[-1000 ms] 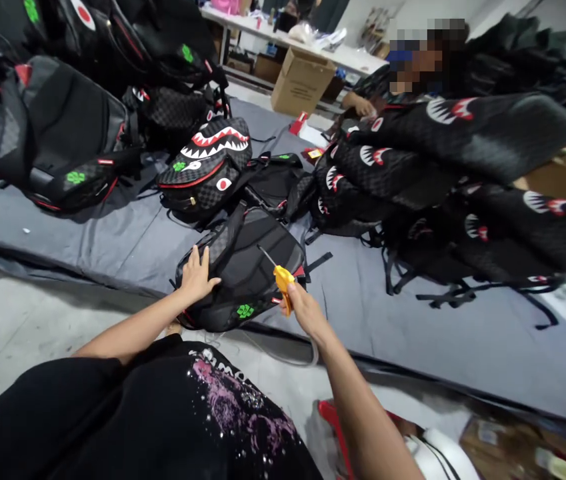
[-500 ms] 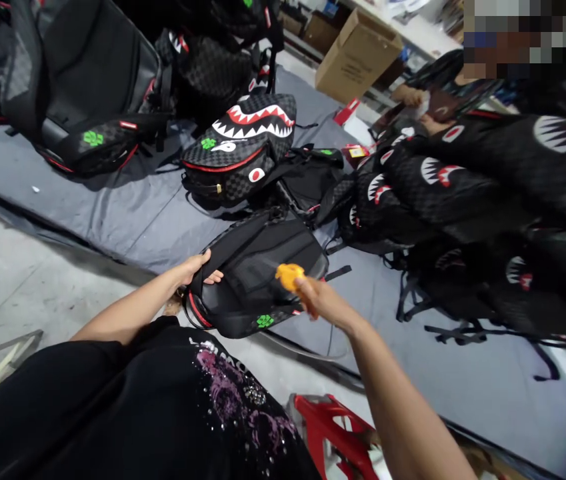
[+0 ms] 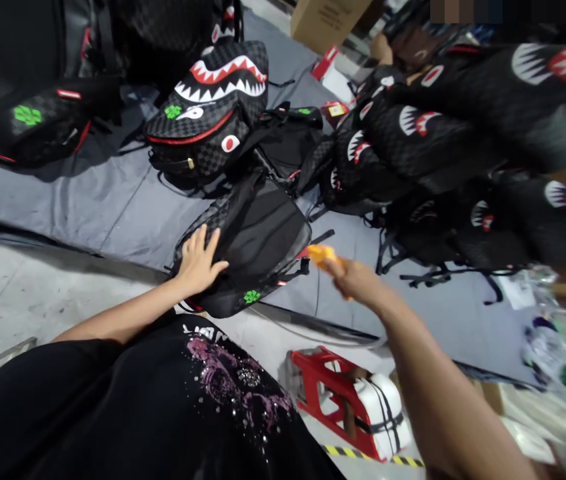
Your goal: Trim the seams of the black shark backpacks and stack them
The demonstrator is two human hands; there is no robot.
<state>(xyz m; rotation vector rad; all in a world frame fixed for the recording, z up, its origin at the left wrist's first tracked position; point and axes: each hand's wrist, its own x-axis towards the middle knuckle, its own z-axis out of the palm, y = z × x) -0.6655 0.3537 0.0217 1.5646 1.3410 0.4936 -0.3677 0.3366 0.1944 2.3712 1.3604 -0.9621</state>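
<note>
A black backpack [image 3: 273, 230] lies with its padded back up at the near edge of the grey-covered table, a green emblem on its lower side. My left hand [image 3: 197, 263] rests flat on its left part, fingers spread. Closed around an orange gun-shaped tool [image 3: 320, 255], my right hand [image 3: 360, 281] hovers by the backpack's right side. The tool's front end is near the red trim there; whether it touches I cannot tell. A thin grey hose [image 3: 307, 331] curves below the table edge; where it ends is hidden.
A shark-mouth backpack [image 3: 207, 113] stands behind, and several more backpacks [image 3: 437, 127] are piled at the right. Further black bags [image 3: 17, 60] sit at the left. A red stool [image 3: 333, 400] with a white strapped top is on the floor. A cardboard box [image 3: 330, 23] stands at the back.
My left hand has let go of the backpack's left edge and now lies spread on top. My right hand has moved the orange tool from above the backpack to its right side. The view has shifted.
</note>
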